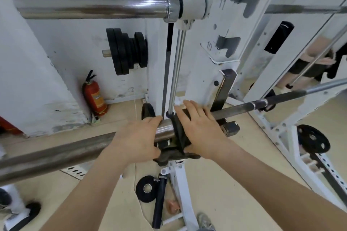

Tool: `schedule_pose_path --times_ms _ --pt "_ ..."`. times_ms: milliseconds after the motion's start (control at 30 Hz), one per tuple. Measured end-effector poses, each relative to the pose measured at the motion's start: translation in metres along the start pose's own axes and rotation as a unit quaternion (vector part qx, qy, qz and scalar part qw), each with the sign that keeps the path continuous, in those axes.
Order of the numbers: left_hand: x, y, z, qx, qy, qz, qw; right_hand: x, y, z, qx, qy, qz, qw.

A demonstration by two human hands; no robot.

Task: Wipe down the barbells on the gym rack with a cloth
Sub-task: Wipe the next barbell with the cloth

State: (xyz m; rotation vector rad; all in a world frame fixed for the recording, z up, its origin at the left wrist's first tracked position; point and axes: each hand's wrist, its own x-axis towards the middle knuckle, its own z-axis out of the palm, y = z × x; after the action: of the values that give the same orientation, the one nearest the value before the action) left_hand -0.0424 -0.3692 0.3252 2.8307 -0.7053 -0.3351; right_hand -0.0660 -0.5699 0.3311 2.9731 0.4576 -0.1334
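A: White steel, the rack [204, 73] fills the view, and two barbells cross it. The upper barbell [90, 5] sits high with no cloth on it; whether it has been wiped cannot be told.

B: And the lower barbell [56, 150]?

A: It lies across the rack at waist level, its long axis running from lower left up to the right. The job looks mid-way on this bar: the thick sleeve is under the hands, while the thinner shaft to the right looks yet to be done.

B: The hands?

A: The left hand [137, 140] curls closed around the sleeve. The right hand [197, 129] lies open, fingers spread, pressing the dark cloth [178, 137] draped over the bar beside the collar.
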Motion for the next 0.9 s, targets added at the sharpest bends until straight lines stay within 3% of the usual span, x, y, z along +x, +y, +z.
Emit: schedule_pose_path --times_ms 100,133,233,333,400,467,533,600,667,700,800,867,900 --pt "-0.007 0.014 0.012 0.123 0.079 -0.07 0.987 0.01 -0.001 0.022 -0.009 0.135 -0.011 0.991" --pt "-0.007 0.016 0.016 0.144 0.104 -0.076 0.981 0.014 0.003 0.018 -0.011 0.132 -0.019 0.991" --pt "0.007 0.006 0.009 0.094 0.068 -0.066 0.991 0.034 0.016 -0.014 0.046 -0.038 -0.073 0.996" --pt "0.022 -0.007 -0.008 -0.042 -0.079 -0.037 0.995 0.068 0.024 -0.042 0.131 -0.273 -0.093 0.949" --pt "0.026 -0.011 -0.011 -0.062 -0.094 -0.033 0.993 0.089 0.025 -0.045 0.135 -0.365 -0.083 0.917" --pt "0.021 -0.006 -0.006 -0.01 -0.045 -0.039 0.998 0.108 0.026 -0.041 0.16 -0.439 -0.068 0.882" --pt "0.011 0.0 0.011 0.106 0.075 -0.044 0.991 0.123 0.028 -0.033 0.212 -0.522 -0.056 0.824" --pt "0.001 0.003 0.036 0.197 0.203 -0.023 0.959 0.13 0.029 -0.028 0.258 -0.571 -0.053 0.777" --pt "-0.002 0.003 0.048 0.227 0.291 -0.002 0.929 0.126 0.03 -0.024 0.291 -0.559 -0.051 0.775" --pt "0.0 0.003 0.046 0.224 0.285 -0.005 0.932 0.121 0.03 -0.025 0.306 -0.529 -0.05 0.79" --pt "0.009 0.006 0.016 0.146 0.111 -0.058 0.981 0.097 0.028 -0.03 0.263 -0.357 -0.093 0.892" --pt "0.024 -0.001 -0.003 0.027 -0.029 -0.049 0.998 0.073 0.02 -0.025 0.115 -0.2 -0.135 0.964" --pt "0.033 -0.007 -0.012 -0.055 -0.119 -0.052 0.99 0.06 0.015 -0.015 0.042 -0.097 -0.138 0.985"
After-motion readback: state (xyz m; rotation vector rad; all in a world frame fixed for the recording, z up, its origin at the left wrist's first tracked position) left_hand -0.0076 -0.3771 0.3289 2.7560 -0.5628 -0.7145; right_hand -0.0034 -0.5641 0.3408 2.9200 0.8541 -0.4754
